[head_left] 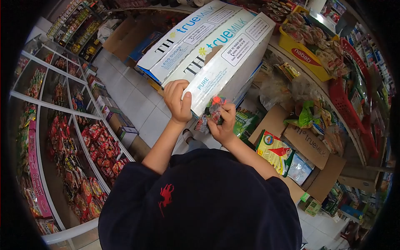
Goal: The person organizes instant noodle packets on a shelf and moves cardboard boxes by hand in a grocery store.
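Observation:
Two white milk cartons with blue and black lettering stand side by side in front of me, the farther carton and the nearer carton. My left hand grips the near left corner of the nearer carton, thumb on one side and fingers over the edge. Just right of it, my right hand is closed on a small bunch of colourful plastic packets, held against the carton's lower edge. The nearer carton has a torn brown patch on its top.
Shelf bins of red packets line the left. At right are an open cardboard box with packages, a yellow tray and a red basket. Tiled floor shows between shelves and cartons.

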Available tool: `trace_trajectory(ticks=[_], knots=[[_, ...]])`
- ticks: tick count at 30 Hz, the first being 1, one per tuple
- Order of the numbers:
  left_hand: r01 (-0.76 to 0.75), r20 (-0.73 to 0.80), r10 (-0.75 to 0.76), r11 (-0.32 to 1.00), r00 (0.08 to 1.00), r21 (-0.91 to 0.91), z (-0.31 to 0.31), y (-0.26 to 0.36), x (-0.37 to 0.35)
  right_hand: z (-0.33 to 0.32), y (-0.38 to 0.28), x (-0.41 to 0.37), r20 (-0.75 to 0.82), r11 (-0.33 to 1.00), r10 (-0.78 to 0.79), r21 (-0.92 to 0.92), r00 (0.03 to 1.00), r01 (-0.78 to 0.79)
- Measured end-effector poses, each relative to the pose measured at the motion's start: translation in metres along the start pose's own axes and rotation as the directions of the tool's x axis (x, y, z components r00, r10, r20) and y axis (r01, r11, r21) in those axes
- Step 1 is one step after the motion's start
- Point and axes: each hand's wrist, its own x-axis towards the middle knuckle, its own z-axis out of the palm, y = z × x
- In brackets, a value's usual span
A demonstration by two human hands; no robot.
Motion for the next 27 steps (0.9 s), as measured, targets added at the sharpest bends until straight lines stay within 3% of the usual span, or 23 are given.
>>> trace_trajectory(ticks=[3, 5, 7, 9, 13, 15, 16, 18, 19, 21, 23, 24, 25, 26, 27], knots=[[0.000, 0.001, 0.000, 1.000, 1.000, 0.010, -0.001, 0.001, 0.002, 0.007, 0.032, -0.040, 0.025, 0.990, -0.139, -0.018, 0.990, 0.140], [0.007, 0.006, -0.007, 1.000, 1.000, 0.010, -0.001, 0.000, 0.000, 0.002, 0.047, -0.078, 0.061, 0.993, -0.110, -0.039, 0.992, 0.112], [0.013, 0.016, -0.013, 1.000, 1.000, 0.002, -0.002, -0.001, 0.000, -0.013, 0.061, -0.107, 0.392, 0.975, 0.162, -0.207, 0.906, -0.084], [0.010, 0.029, -0.009, 1.000, 1.000, -0.004, -0.002, 0.000, 0.001, -0.019, 0.059, -0.096, 0.402, 0.964, 0.223, -0.225, 0.888, -0.140], [0.066, 0.104, -0.071, 0.997, 0.992, 0.051, -0.010, 0.004, 0.007, -0.017, 0.018, -0.020, 0.272, 0.993, 0.035, -0.121, 0.962, -0.002], [0.182, 0.282, -0.218, 0.972, 0.934, 0.148, -0.019, 0.008, 0.016, -0.010, 0.000, 0.005, 0.189, 0.967, -0.241, -0.042, 0.952, 0.253], [0.187, 0.279, -0.223, 0.971, 0.934, 0.150, -0.023, 0.009, 0.022, -0.002, 0.000, 0.000, 0.152, 0.963, -0.256, -0.050, 0.955, 0.266], [0.335, 0.455, -0.318, 0.941, 0.832, 0.046, -0.030, 0.006, 0.033, 0.000, 0.010, -0.019, 0.212, 0.949, -0.277, -0.091, 0.937, 0.301], [0.340, 0.440, -0.326, 0.939, 0.837, 0.050, -0.031, 0.004, 0.034, -0.001, 0.018, -0.030, 0.268, 0.931, -0.298, -0.132, 0.916, 0.342], [0.360, 0.475, -0.331, 0.932, 0.815, 0.031, -0.029, 0.002, 0.033, -0.007, 0.034, -0.064, 0.340, 0.932, -0.259, -0.157, 0.904, 0.326], [0.384, 0.464, -0.367, 0.921, 0.807, 0.061, -0.027, 0.003, 0.031, -0.017, 0.048, -0.097, 0.625, 0.930, 0.003, -0.289, 0.781, 0.228], [0.321, 0.435, -0.307, 0.946, 0.847, 0.042, -0.025, 0.001, 0.028, -0.021, 0.050, -0.103, 0.631, 0.932, -0.009, -0.276, 0.775, 0.235], [0.257, 0.407, -0.245, 0.966, 0.880, 0.025, -0.024, 0.000, 0.027, -0.025, 0.052, -0.111, 0.606, 0.941, 0.132, -0.326, 0.784, 0.093], [0.306, 0.424, -0.287, 0.952, 0.859, 0.026, -0.025, 0.004, 0.028, -0.026, 0.053, -0.114, 0.574, 0.926, 0.274, -0.374, 0.771, -0.051], [0.312, 0.419, -0.295, 0.950, 0.859, 0.030, -0.024, 0.004, 0.027, -0.025, 0.047, -0.101, 0.582, 0.928, 0.271, -0.369, 0.767, -0.048]])
